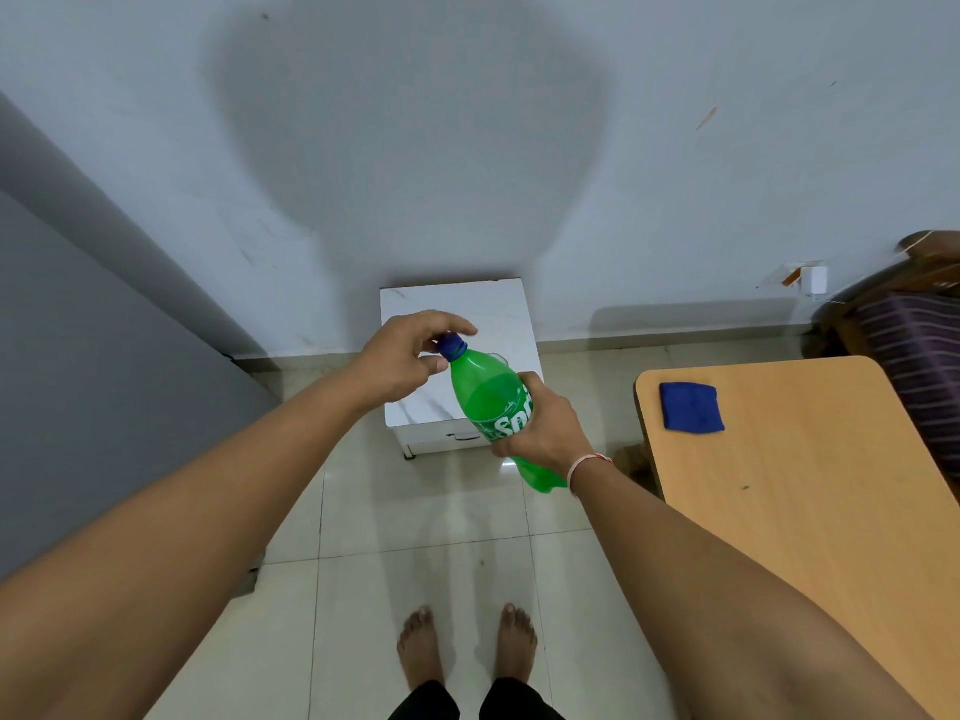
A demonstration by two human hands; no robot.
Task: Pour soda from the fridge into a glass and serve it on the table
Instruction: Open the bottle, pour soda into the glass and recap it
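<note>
Judging from the head view, the green soda bottle (491,402) should handle as a fairly heavy, smooth plastic thing that gives under pressure, best gripped round the labelled middle. The right hand (540,426) is clamped there, holding it tilted in the air above the white marble-topped cabinet (498,314), left of the wooden table (789,485). The left hand (402,366) has its fingertips pinched on the blue cap (451,345). It looks translucent green, partly full, with white lettering.

White "Spr" on green bottle (491,402) label
</note>
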